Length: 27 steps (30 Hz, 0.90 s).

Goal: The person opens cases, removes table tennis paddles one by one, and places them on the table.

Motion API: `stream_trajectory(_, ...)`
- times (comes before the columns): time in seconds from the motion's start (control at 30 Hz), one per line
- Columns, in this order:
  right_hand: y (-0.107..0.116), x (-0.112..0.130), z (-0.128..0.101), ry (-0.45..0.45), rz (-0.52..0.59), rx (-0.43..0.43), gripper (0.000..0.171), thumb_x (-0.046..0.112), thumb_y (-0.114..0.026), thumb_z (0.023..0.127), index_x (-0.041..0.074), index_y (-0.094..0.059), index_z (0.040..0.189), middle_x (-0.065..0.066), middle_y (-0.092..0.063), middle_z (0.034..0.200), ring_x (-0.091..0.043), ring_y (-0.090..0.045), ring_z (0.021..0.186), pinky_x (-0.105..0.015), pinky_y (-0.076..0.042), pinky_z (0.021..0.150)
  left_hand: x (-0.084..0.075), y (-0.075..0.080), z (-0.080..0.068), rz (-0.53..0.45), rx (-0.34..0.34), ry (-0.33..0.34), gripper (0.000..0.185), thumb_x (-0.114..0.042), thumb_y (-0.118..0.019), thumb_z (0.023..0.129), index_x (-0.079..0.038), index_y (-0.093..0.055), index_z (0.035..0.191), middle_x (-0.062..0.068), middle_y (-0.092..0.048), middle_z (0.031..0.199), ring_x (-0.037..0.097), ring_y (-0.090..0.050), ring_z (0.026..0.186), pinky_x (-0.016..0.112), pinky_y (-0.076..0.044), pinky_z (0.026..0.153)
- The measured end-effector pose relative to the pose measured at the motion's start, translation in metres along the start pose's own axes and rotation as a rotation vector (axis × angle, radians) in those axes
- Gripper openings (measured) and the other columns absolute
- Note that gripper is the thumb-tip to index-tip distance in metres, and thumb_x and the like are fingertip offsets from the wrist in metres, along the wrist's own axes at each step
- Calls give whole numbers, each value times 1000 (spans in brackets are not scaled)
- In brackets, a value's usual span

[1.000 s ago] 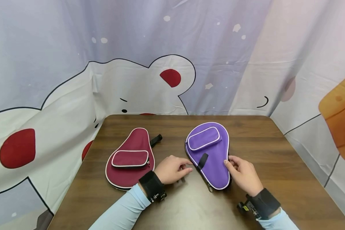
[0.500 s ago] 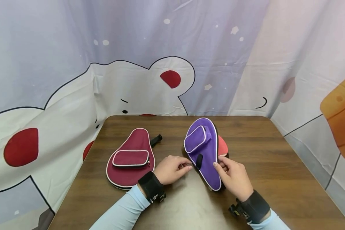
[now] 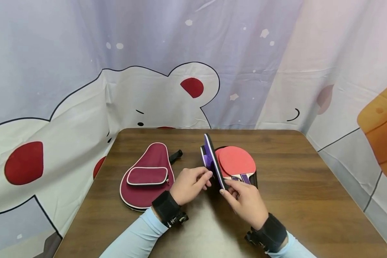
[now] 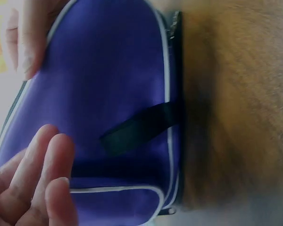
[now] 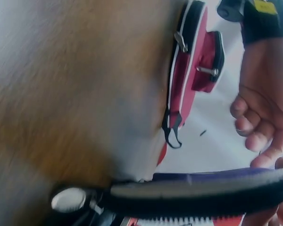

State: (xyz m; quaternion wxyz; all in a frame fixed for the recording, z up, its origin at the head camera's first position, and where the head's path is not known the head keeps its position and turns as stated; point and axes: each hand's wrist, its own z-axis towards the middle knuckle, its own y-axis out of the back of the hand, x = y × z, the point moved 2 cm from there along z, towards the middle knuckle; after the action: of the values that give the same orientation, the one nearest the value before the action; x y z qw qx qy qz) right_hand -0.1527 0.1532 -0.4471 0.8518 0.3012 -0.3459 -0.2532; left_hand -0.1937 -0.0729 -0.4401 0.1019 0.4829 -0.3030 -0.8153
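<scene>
- We see a brown wooden surface set in a corner hung with a cartoon-bear curtain.
- A maroon racket case lies flat toward 9 o'clock from the hands, zipped, its black strap at its far edge.
- The purple racket case sits at the middle of the surface, just beyond the hands at 12 o'clock.
- A second ago the purple case lay shut; half a second ago its lid was partly raised; now the lid stands nearly on edge and a red paddle shows in the lower half.
- Our left hand has its fingers against the lid's outer face, lightly curled and steadying it.
- Our right hand pinches the lid's near edge between thumb and fingers, wrist at 5 o'clock.
- Both forearms wear pale blue sleeves and black wrist straps.
</scene>
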Motion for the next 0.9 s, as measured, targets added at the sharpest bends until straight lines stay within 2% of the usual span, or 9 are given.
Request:
stream_trajectory(0.13,-9,8,1,8,4,42,28,12,-91,90,10,-82,117,17,-60,79,6,-51,65,-20,-46,59,2,10,-4,-41,-22,74,40,-43,-51,118,-15,-73,99,-16,-73,74,1,-69,64,28,-55,63)
stream_trajectory(0.27,-17,12,-1,8,4,83,28,15,-92,91,11,-83,117,19,-57,80,6,-49,66,-20,-46,59,5,16,-7,-35,-1,133,38,-44,-54,116,-15,-71,97,-18,-70,69,1,-69,62,29,-54,62)
stream_trajectory(0.43,-23,11,-3,1,24,147,29,19,-92,91,13,-84,119,20,-57,81,6,-51,66,-19,-46,61,9,19,-11,-51,21,154,34,-35,-58,116,-15,-72,91,-18,-70,67,4,-70,63,29,-54,63)
stream_trajectory(0.57,-16,3,0,-50,43,183,26,21,-89,95,12,-84,118,21,-62,82,7,-53,67,-22,-49,62,15,22,-13,-85,25,158,38,-27,-58,116,-11,-73,85,-15,-69,66,6,-68,63,28,-54,63)
stream_trajectory(0.63,-9,-6,3,-86,-18,166,26,24,-89,95,11,-83,117,20,-64,81,6,-54,67,-25,-49,62,19,26,-16,-92,27,170,40,-24,-58,115,-9,-73,82,-14,-69,65,7,-68,63,28,-53,63)
stream_trajectory(0.73,6,-25,6,-167,-176,149,25,28,-90,93,12,-82,111,15,-62,79,-2,-54,65,-32,-48,60,27,31,-21,-105,37,199,40,-22,-58,115,-8,-73,80,-13,-70,65,8,-69,65,28,-53,65)
stream_trajectory(0.8,15,-38,7,-227,-264,171,24,31,-89,94,13,-79,106,10,-60,77,-8,-54,65,-36,-46,58,33,33,-25,-133,42,221,40,-22,-58,115,-6,-73,82,-10,-72,67,10,-71,67,27,-54,68)
stream_trajectory(0.9,21,-52,6,-322,-334,229,29,36,-86,96,13,-70,90,4,-54,72,-16,-51,62,-38,-41,54,41,35,-31,-226,57,249,37,-19,-59,115,-1,-74,87,0,-77,73,16,-75,74,27,-56,75)
